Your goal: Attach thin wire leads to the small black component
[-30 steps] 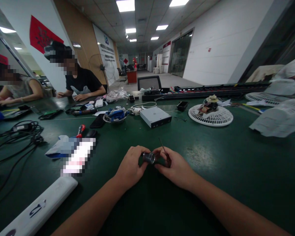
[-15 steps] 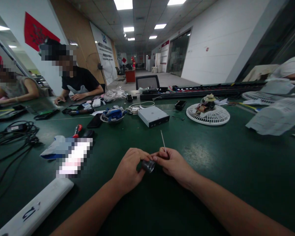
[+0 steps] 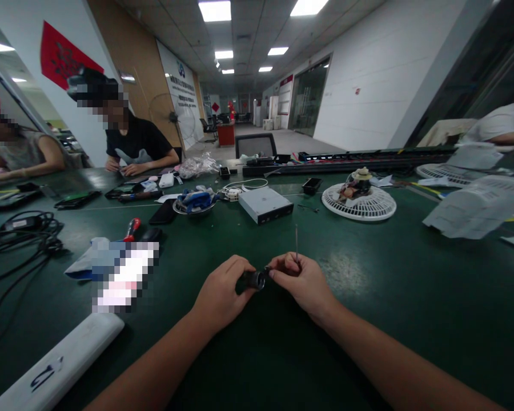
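Observation:
My left hand point(image 3: 223, 294) is closed around a small dark metal cylinder point(image 3: 255, 279), held just above the green table point(image 3: 368, 319) in front of me. My right hand point(image 3: 302, 282) pinches the cylinder's other end with its fingertips. A thin metal rod point(image 3: 296, 242) sticks up from my right hand, held between its fingers. Both forearms reach in from the bottom edge.
A white flat bar point(image 3: 55, 365) lies at the near left, black cables point(image 3: 21, 234) beyond it. A red-handled screwdriver point(image 3: 131, 228), a grey box point(image 3: 265, 204), a metal bowl point(image 3: 194, 204) and a white fan grille point(image 3: 358, 202) sit farther off. Two persons work at the far left.
The thin rod swung from leaning left to standing nearly upright. My hands stayed together on the cylinder, turning it a little. The view shifted slightly.

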The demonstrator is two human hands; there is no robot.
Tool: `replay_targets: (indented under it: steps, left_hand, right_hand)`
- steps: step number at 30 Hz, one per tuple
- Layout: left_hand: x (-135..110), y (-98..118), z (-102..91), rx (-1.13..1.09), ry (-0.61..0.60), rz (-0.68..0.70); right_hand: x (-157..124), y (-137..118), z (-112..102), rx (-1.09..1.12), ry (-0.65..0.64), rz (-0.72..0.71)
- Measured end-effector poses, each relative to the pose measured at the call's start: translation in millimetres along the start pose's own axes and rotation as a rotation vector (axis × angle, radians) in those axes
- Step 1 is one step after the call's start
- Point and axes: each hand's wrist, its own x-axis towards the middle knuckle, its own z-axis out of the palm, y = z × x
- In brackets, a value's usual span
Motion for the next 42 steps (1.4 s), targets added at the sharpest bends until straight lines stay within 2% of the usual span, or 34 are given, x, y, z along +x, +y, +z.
replay_targets:
  steps: [3,6,10,14,18,24,29,35,37,39,42]
  left_hand:
    - [0.5,-1.9,-0.8,0.014,-0.041,-0.047]
    - [0.4,-3.0,-2.6,0.005,-0.055,-0.043]
    - [0.0,-2.6,-4.7,-0.009,-0.066,0.041]
    - [-0.7,-2.7,-5.9,0.016,-0.028,0.12]
    - [-1.2,-2.3,-7.0,0.051,-0.029,0.167]
    - [-1.2,-0.4,-4.8,0.111,-0.032,0.219]
    - [-1.0,0.8,-3.1,0.145,-0.024,0.2]
    - [-0.8,-4.2,-6.2,0.136,-0.031,0.3]
    - [-0.5,-4.8,-6.3,0.133,-0.012,0.307]
    - [0.1,-4.2,-5.4,0.132,0.019,0.276]
    - [1.0,-3.2,-3.7,0.14,0.05,0.139]
  right_hand:
    - [-1.0,-2.5,-2.8,-0.128,-0.004,-0.095]
    - [-4.1,-6.3,-2.8,-0.204,-0.046,-0.1]
    - [-6.3,-9.4,-3.1,-0.286,-0.074,-0.128]
    - [-5.2,-11.6,-6.7,-0.327,-0.109,-0.178]
    - [-5.3,-11.6,-6.9,-0.405,-0.181,-0.146]
    - [-8.4,-7.0,-3.8,-0.559,-0.182,-0.187]
    - [-9.7,-3.4,-5.2,-0.438,-0.282,-0.145]
    - [-7.9,-2.7,-2.8,-0.237,-0.344,0.06]
    - [-7.5,-4.2,-2.0,-0.263,-0.327,0.074]
    - [-7.3,-7.7,-2.5,-0.399,-0.259,0.038]
    - [-6.4,-15.6,-7.4,-0.613,-0.183,-0.061]
